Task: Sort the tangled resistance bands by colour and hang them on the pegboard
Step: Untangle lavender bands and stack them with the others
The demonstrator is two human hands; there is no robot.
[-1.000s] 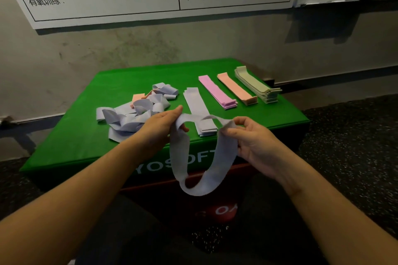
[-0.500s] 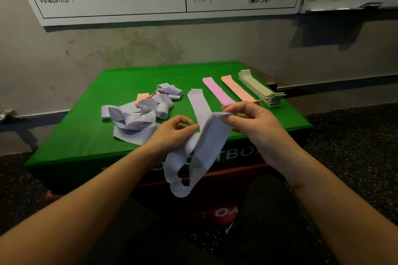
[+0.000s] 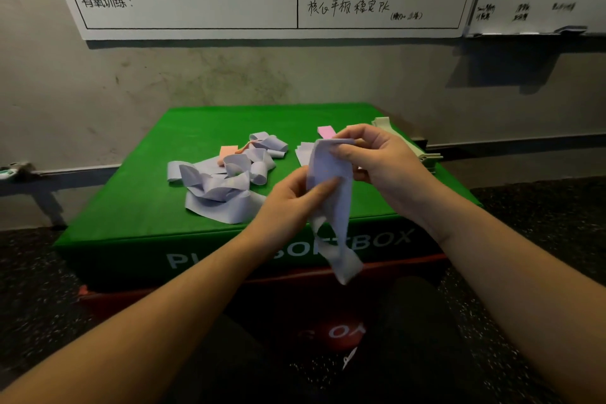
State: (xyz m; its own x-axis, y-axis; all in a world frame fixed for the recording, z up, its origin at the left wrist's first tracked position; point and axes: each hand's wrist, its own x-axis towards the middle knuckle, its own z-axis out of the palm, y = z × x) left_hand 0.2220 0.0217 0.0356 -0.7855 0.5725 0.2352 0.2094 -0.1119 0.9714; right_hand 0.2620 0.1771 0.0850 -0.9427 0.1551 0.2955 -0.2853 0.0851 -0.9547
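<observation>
- The held band (image 3: 329, 193) is pale lavender.
- The tangled heap (image 3: 223, 180) is lavender, with peach-orange bands (image 3: 228, 151) mixed in.
- A pink stack (image 3: 326, 132) and a grey-green stack (image 3: 382, 123) are seen.
- The box (image 3: 137, 207) is green, lettered in white.

Single head-worn view, looking forward and down, close over green box (image 3: 137, 207), wall behind
</observation>
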